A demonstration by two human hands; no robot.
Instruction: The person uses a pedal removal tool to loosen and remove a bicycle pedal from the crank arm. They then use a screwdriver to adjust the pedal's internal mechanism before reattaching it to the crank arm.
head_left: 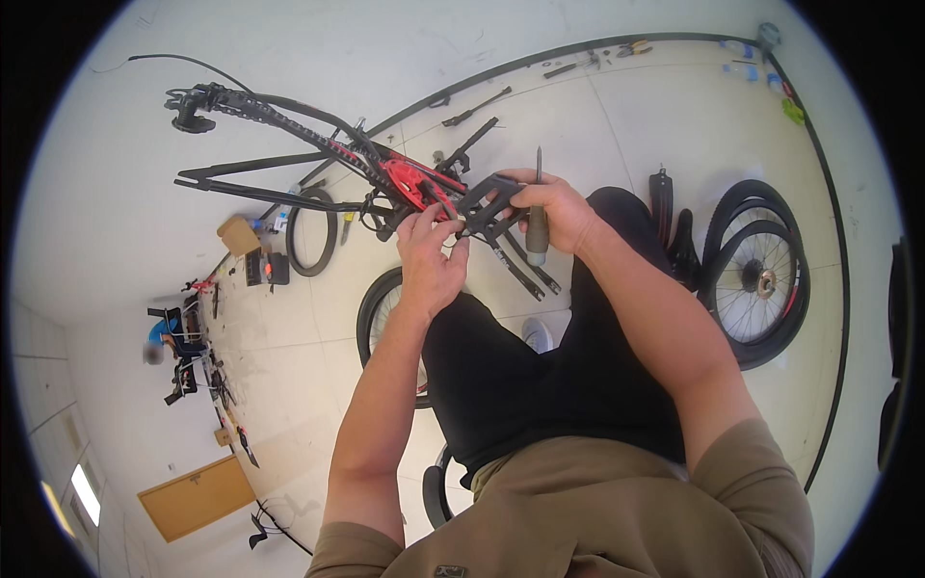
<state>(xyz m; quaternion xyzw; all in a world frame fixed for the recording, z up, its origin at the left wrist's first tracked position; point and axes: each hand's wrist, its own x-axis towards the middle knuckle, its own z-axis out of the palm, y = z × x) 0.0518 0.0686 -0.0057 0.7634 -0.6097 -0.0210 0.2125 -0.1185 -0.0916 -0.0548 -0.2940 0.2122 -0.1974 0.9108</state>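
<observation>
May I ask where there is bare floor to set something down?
Bare floor lies between the bottles and stacked wheels, and, more narrowly, between the loose tire and half-hidden wheel. Around the left hand and right hand it's crowded with pedal, screwdriver and bike frame.

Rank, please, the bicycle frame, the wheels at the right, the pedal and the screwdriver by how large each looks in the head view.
1. Bicycle frame
2. Wheels at the right, taken together
3. Pedal and screwdriver, unranked: the screwdriver looks longer, the pedal broader, and both are partly covered.
</observation>
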